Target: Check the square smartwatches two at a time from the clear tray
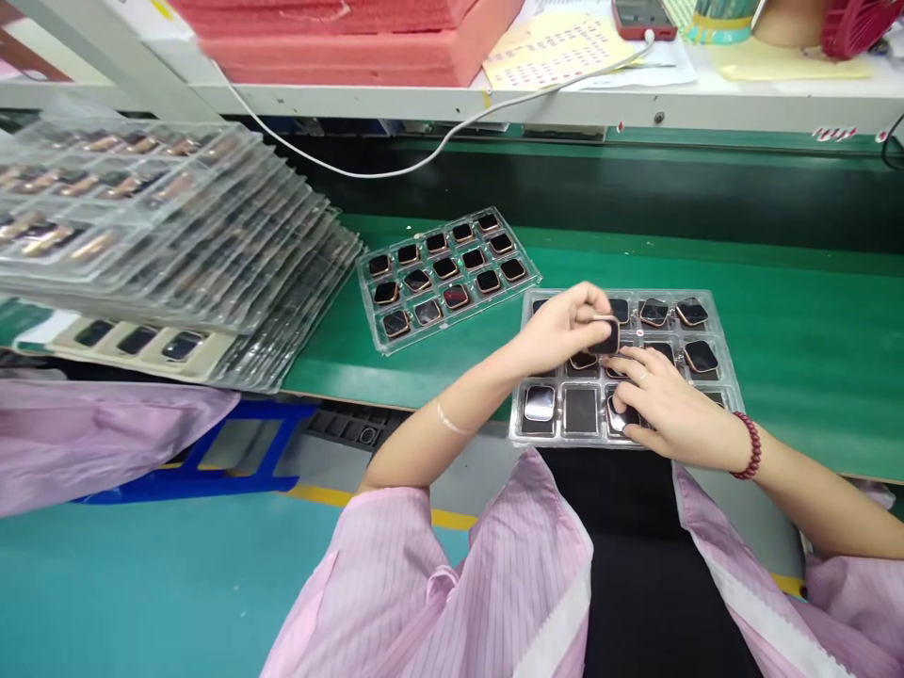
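Note:
My left hand point(569, 330) pinches a smartwatch case point(605, 336) with a dark screen between thumb and fingers, just above a clear plastic tray point(519, 435). My right hand point(668, 410) lies low over the same tray. Its thumb and forefinger close around another watch case point(620, 414) in the near row, while its other fingers reach toward the middle row, close to the held case. A watch case point(540, 403) with a bright, reflecting screen sits in the near left pocket. Beside it is a pocket point(581, 411) with no watch. My hands cover part of the tray.
Another clear tray point(444, 273) filled with dark watch cases lies to the left on the green bench point(812, 377). A tall stack of loaded trays point(212, 245) leans at far left. A white cable point(395, 174) hangs below the shelf, which bears red foam point(339, 56) and papers.

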